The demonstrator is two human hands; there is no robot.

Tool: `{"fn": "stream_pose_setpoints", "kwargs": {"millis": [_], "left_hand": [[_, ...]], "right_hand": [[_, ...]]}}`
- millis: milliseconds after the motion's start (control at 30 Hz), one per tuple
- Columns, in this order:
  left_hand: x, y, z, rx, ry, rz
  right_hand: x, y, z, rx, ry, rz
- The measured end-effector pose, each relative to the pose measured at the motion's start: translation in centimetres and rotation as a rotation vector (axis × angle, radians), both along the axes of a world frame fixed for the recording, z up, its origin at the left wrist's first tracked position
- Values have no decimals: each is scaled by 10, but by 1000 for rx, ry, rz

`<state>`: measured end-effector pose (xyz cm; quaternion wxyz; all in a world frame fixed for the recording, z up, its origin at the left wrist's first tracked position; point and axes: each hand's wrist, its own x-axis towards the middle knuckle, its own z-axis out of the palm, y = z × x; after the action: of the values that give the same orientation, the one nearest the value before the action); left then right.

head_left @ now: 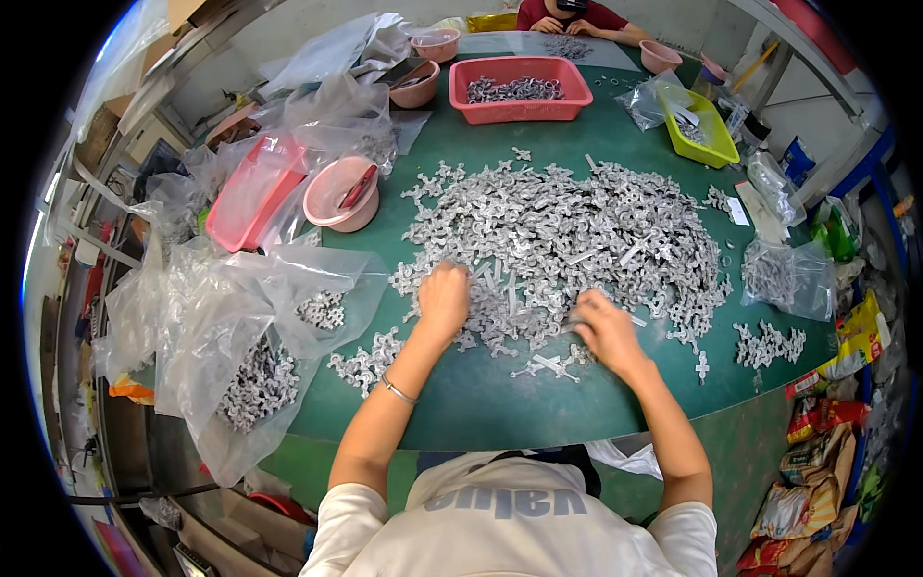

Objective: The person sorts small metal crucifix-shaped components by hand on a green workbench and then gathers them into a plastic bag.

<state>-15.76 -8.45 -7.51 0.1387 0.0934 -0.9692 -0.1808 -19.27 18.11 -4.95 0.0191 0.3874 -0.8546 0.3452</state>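
A wide heap of small grey metal castings [567, 216] covers the middle of the green table. My left hand [444, 296] is at the heap's near left edge, its fingers curled down among the pieces; what they hold, if anything, is hidden. At the near right edge, my right hand [604, 325] has its fingers bent together and slightly blurred, and any piece in them is too small to make out. Between my hands and nearer to me lie a few loose castings [553, 365]. A smaller cluster of castings [368, 361] rests left of my left forearm.
Clear plastic bags [207, 317] with castings crowd the left side. A pink bowl [332, 216] holds a red-handled tool. A red tub [524, 101] of parts stands at the back, a yellow-green tray [707, 135] back right. Across the table a person [577, 19] handles parts.
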Motion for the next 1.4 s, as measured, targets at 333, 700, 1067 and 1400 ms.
{"fn": "stream_pose_setpoints", "kwargs": {"millis": [333, 700, 1067, 1400], "left_hand": [[-2, 3, 2, -11, 82, -72], [25, 55, 9, -1, 0, -467], [80, 46, 30, 76, -52, -509], [120, 39, 28, 221, -8, -326]], "right_hand": [[-7, 26, 2, -889, -1206, -231], [-1, 49, -8, 234, 58, -573], [13, 29, 1, 247, 24, -258], [17, -2, -1, 447, 64, -60]]}}
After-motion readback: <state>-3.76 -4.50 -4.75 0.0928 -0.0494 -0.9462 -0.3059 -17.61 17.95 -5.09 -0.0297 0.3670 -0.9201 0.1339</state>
